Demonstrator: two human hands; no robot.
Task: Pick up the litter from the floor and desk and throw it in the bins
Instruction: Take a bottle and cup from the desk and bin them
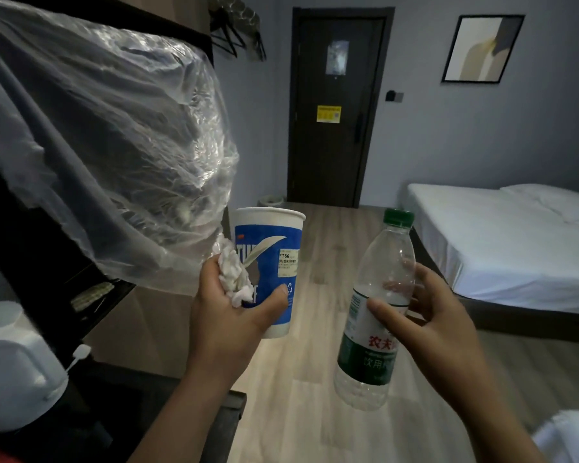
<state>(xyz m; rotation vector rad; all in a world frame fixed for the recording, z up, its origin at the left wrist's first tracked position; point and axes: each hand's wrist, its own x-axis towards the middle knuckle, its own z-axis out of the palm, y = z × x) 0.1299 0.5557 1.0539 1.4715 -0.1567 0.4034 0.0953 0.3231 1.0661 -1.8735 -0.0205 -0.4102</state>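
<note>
Your left hand [228, 305] is closest. Its fingers are curled round a blue-and-white paper cup [271, 248], with the thumb pressed on the cup's front and a crumpled white tissue [234, 275] pinched against the cup's left side. The cup stands upright, mouth up. A clear plastic bag [114, 145] billows up and left of the cup, and its gathered end comes down to that same hand. It blocks your view of the shelving behind it.

Just right of the cup, your right hand [428, 315] wraps thumb and fingers round a clear bottle [371, 329]. The bottle is tilted, green cap up and leaning right, base low towards you.

Beyond the cup, a small bin [272, 199] sits on the wood floor [315, 396] beside a dark door [335, 145]. A white bed [515, 248] lies far right of the cup. Lower left of the cup, a white kettle [14, 369] stands on the dark worktop [147, 412].
</note>
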